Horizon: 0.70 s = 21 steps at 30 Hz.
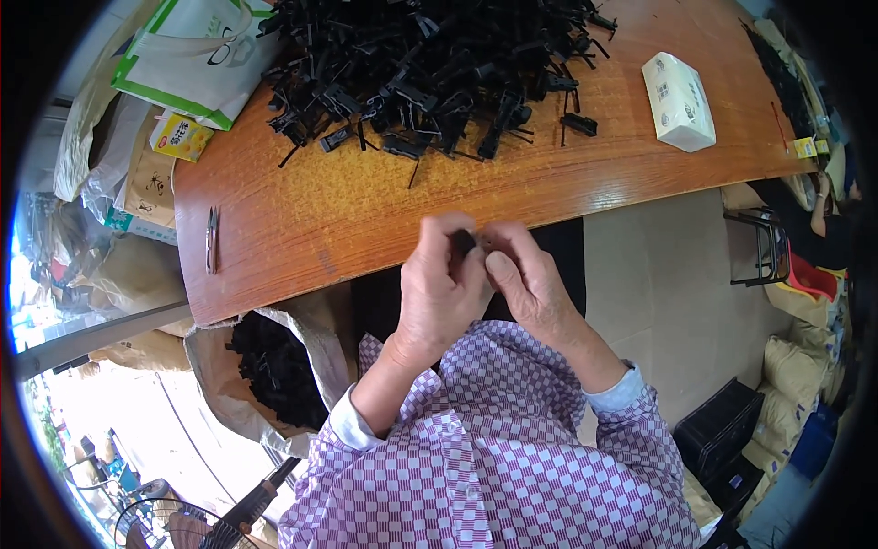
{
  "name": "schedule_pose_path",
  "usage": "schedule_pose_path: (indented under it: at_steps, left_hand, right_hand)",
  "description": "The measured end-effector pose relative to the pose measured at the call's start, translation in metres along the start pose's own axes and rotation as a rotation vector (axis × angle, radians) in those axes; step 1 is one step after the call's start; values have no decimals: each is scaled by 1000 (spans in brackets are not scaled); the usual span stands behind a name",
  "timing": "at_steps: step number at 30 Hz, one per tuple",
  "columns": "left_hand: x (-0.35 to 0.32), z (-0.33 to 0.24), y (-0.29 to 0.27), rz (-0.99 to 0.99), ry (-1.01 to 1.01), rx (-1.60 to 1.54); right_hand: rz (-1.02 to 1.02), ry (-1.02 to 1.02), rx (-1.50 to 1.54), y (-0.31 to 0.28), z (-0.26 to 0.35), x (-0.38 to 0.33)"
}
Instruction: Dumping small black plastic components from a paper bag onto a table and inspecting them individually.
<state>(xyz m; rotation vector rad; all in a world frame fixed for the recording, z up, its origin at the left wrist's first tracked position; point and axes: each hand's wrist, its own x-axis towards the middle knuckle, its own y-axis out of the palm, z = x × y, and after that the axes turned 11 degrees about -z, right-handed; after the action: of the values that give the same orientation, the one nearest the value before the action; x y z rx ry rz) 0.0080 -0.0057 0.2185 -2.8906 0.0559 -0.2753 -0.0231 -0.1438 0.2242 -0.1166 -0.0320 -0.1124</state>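
Note:
Both hands meet just off the table's near edge, fingers curled together. My left hand (433, 291) is closed round a small black part (464, 242), most of it hidden by the fingers. Beside it, my right hand (530, 285) is closed too, thumb and fingertips pressed together against the left fingers; what they pinch, if anything, cannot be made out. Beyond the hands, a large heap of black plastic parts (402, 78) with thin arms covers the far middle of the table (302, 206). One such piece (579, 124) lies at the heap's right edge.
Thread snips (212, 242) lie at the table's left. A tissue pack (679, 102) stands at the right; a green-edged bag (197, 59) and a yellow carton (180, 137) are far left. Below the left edge, an open sack (215, 380) holds black parts. A person (828, 215) sits far right.

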Motion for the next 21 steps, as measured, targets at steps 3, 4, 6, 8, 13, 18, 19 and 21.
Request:
schedule_pose_path:
  at_steps: [3,4,6,8,13,18,19,21]
  left_hand:
    - [12,-11,-16,64,-564,-690]
    - [13,-12,-20,41,-655,-830]
    - [12,-12,-24,12,-746,-973]
    - [10,-10,-27,81,-810,-997]
    - [-1,0,-31,206,-817,-910]
    - [-5,7,-37,356,-655,-900]
    - [-4,8,-37,410,-634,-916]
    - [-5,8,-37,411,-652,-936]
  right_hand:
    - [-73,55,102,-2,-4,3]
    - [-76,131,223,1,-8,4]
    - [-28,169,279,-3,-7,5]
    - [1,173,349,-2,-4,8]
    - [123,329,541,0,-6,17]
    - [248,472,567,-1,0,21]
    - [272,470,515,-2,-7,20]
    - [296,469,461,-3,-14,18]
